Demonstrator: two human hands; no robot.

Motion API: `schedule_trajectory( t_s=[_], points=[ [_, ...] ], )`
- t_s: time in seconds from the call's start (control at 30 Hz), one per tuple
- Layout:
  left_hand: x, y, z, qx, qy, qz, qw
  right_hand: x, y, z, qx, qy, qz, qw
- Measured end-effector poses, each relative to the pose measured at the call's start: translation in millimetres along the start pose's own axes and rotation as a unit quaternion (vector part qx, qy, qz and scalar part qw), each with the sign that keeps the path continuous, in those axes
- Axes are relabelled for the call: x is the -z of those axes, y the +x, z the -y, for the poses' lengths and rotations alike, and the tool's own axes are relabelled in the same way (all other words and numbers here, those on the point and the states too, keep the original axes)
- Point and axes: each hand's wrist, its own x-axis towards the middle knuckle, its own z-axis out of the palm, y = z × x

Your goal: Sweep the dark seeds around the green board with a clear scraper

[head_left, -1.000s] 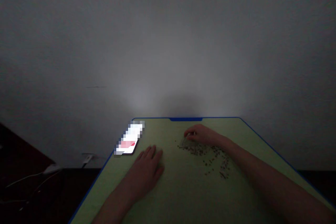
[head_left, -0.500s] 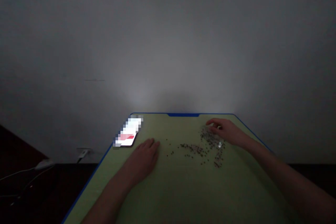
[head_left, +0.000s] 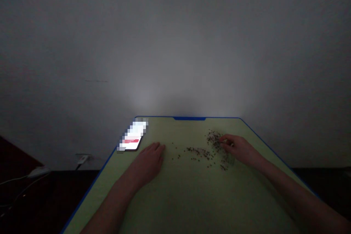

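Note:
Small dark grains, like seeds or beans, lie scattered on the green table (head_left: 175, 190). A denser pile (head_left: 214, 139) is at the right and a looser band (head_left: 199, 152) lies left of it. My right hand (head_left: 238, 148) is over the right side of the pile, thumb and fingers pinched together. Under its fingers hangs a thin see-through thing (head_left: 229, 158) that looks like a clear plastic bag; its outline is faint in the dim light. My left hand (head_left: 150, 157) rests flat on the table, fingers stretched out, left of a few stray grains.
A phone (head_left: 133, 135) with a bright screen lies at the table's far left corner. The blue table edge (head_left: 189, 118) is close to a grey wall (head_left: 175, 44). At the lower left are a plug (head_left: 83, 159) and white cables (head_left: 38, 172).
My right hand has moved down and slightly nearer, drawing the clear bag off the top of the pile, which now shows more plainly. The left hand stays put; the view has shifted slightly.

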Motion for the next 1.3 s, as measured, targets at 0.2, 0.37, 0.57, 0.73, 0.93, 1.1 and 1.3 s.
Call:
schedule_trajectory(
  t_s=[0.2, 0.37, 0.57, 0.73, 0.93, 1.1, 1.3],
  points=[
    [6.7, -1, -4, 0.011, -0.01, 0.015, 1.0, -6, -5, 6, -0.005, 0.0, -0.001, 1.0],
    [8.9, -1, -7, 0.013, -0.01, 0.02, 1.0, -14, -19, 9, 0.001, 0.016, 0.017, 1.0],
    [11.4, -3, -9, 0.016, -0.023, 0.016, 0.999, -31, -28, 37, -0.035, 0.058, 0.029, 0.997],
    [12.4, -4, -10, 0.021, -0.031, 0.018, 0.999, -49, -22, 66, -0.031, 0.103, 0.032, 0.994],
    [12.5, -5, -10, 0.027, -0.037, 0.013, 0.999, -40, -20, 69, -0.019, 0.145, 0.014, 0.989],
    [12.1, -5, -9, 0.033, -0.043, 0.017, 0.998, -24, -61, 59, -0.017, 0.155, 0.04, 0.987],
    [11.4, -5, -10, 0.03, -0.044, 0.015, 0.998, -33, -94, 57, 0.0, 0.099, 0.079, 0.992]
  ],
)
